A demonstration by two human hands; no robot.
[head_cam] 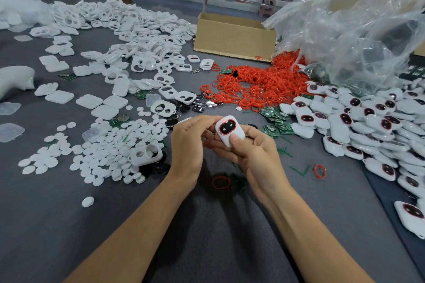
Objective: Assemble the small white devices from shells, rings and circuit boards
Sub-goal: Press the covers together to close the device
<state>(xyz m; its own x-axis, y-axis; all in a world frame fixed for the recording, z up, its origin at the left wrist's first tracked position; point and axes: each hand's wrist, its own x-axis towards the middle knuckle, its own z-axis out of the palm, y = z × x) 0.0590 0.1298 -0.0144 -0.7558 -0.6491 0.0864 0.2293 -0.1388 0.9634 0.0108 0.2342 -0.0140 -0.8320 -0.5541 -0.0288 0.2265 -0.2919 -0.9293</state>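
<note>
White device (230, 132) (face up) held by left hand (186, 145), right hand (254, 153).

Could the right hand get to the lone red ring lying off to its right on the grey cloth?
Probably yes: only bare cloth and green scraps lie between the right hand and the red ring, but that hand grips the white device.

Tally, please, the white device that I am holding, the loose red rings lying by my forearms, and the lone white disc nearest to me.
White device: 1
Loose red rings: 2
Lone white disc: 1
Total: 4
</note>
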